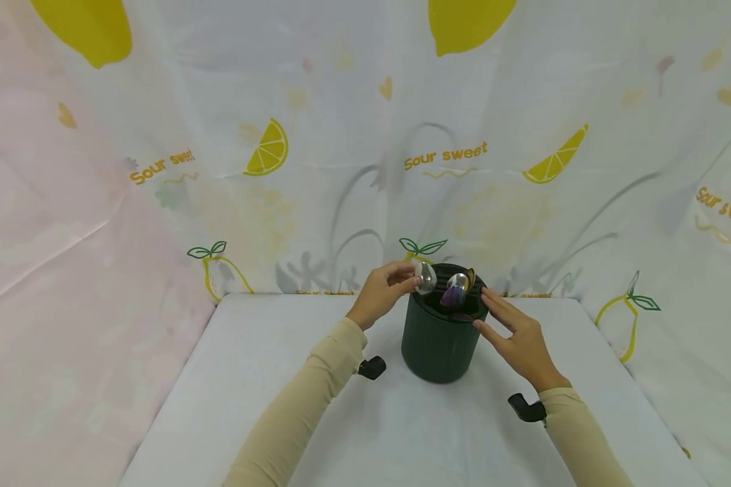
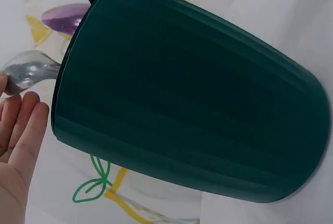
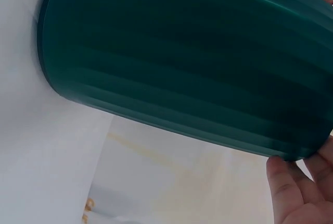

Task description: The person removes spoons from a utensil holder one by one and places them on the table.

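A dark green utensil holder [image 1: 441,345] stands upright on the white table. My left hand [image 1: 380,291] pinches the bowl of a silver spoon [image 1: 425,278] between thumb and fingers at the holder's left rim. In the left wrist view the neck of that spoon [image 2: 31,72] goes down behind the rim, its handle hidden inside. My right hand [image 1: 520,341] rests its fairly straight fingers against the right side of the rim; in the right wrist view the fingertips [image 3: 281,174] touch the wall. Between the hands a purple spoon [image 1: 453,295] sticks up out of the holder.
A silver spoon bowl [image 1: 459,280] and a gold-toned utensil [image 1: 471,276] also show in the holder, near the purple spoon. The white-covered table [image 1: 280,352] ends at a hanging cloth [image 1: 341,101] printed with lemons, just behind the holder.
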A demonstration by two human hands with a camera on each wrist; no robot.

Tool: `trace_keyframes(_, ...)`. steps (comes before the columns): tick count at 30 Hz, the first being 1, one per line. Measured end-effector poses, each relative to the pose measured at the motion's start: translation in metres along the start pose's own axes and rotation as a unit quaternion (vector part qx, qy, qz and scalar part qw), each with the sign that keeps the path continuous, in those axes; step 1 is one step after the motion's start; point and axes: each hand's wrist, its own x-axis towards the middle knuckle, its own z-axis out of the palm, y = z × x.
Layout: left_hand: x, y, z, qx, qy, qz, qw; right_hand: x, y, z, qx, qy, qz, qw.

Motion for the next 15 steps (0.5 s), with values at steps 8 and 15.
trace_keyframes(8, -0.0032, 0.0071, 0.0021, -0.043, -0.021, 0.007, 0.9988, 0.0002, 0.0001, 0.0004, -0.008, 0.005, -0.003, 1.000)
trace_keyframes(15, -0.0067, 0.0073, 0.0010, -0.118, -0.046, -0.018, 0.9918, -0.0002, 0.0003, 0.0004, -0.009, 0.009, -0.008, 1.000)
